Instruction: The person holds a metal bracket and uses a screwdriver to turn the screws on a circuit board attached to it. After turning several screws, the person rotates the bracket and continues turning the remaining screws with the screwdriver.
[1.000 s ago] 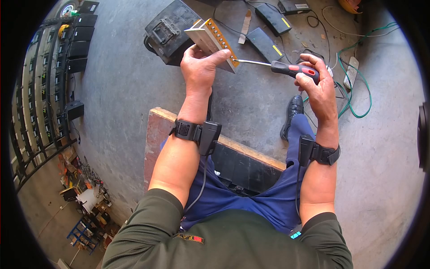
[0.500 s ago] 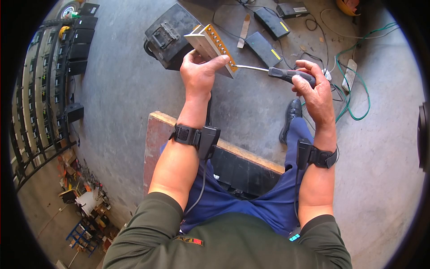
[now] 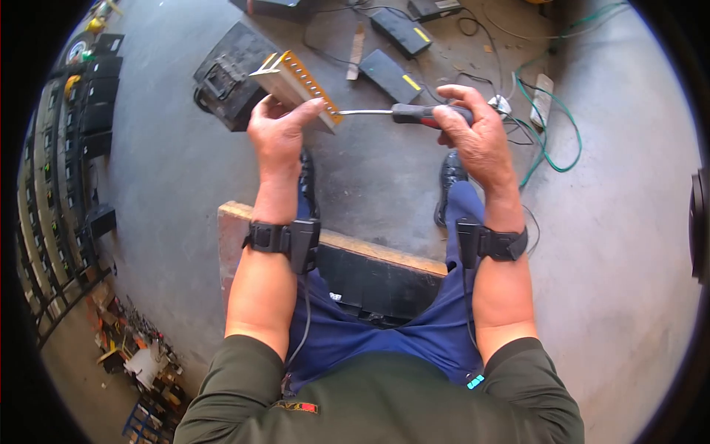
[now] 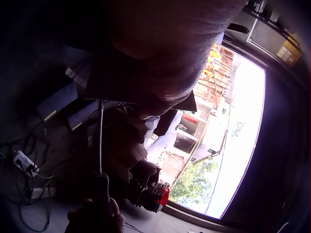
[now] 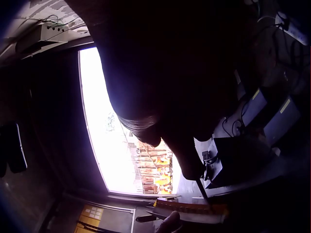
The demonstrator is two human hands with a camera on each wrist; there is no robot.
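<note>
My left hand [image 3: 277, 140] grips a flat light-metal piece [image 3: 285, 87], thumb on top near its lower end. Along the piece's right edge runs an orange strip [image 3: 302, 74] with a row of screws. In my right hand [image 3: 482, 140] is a screwdriver [image 3: 366, 112], held by its black and red handle, lying nearly level in the head view. Its tip meets the strip's near end, beside the left thumb. The left wrist view shows the screwdriver's shaft [image 4: 100, 141] reaching the dark underside of the piece. Both hands are over the floor, in front of the knees.
Behind the metal piece stands a dark box [image 3: 225, 74] with a handle. Farther off lie black boxes with yellow labels [image 3: 390, 78], cables, a white power strip [image 3: 542, 100] and a green cord [image 3: 573, 140]. A wood-edged board [image 3: 384, 251] lies by the legs; a rack [image 3: 55, 177] stands left.
The head view has turned, so the hands and surroundings appear farther left. The screwdriver's handle has rolled in the right hand, while its tip stays at the strip's near end.
</note>
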